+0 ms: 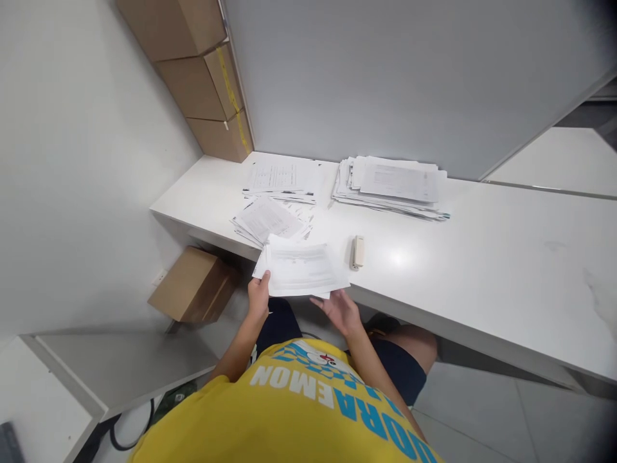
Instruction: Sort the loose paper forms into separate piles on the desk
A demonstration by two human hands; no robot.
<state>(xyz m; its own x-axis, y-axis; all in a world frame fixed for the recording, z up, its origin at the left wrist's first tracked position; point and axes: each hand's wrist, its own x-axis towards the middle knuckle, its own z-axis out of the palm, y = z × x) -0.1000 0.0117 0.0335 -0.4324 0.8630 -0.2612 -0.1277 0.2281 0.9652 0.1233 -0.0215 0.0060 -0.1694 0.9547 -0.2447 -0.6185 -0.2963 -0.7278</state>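
Observation:
A few printed paper sheets point(303, 267) are held at the front edge of the white table, slightly fanned. My left hand point(259, 292) pinches their lower left corner, thumb on top. Under the lower right edge, my right hand point(340, 310) has its palm turned up and its fingers stretched out, touching or nearly touching the paper. Just behind the sheets lies a loose spread of printed papers point(272, 220). To the right of the sheets, a small cream stapler point(357, 252) rests on the table.
At the back stand a paper pile point(282, 177) and a thicker, uneven paper stack point(393, 183). Cardboard boxes point(207, 83) are piled in the far left corner. Another cardboard box point(186, 283) sits below the table's left end. A grey partition point(385, 77) borders the white table point(482, 257).

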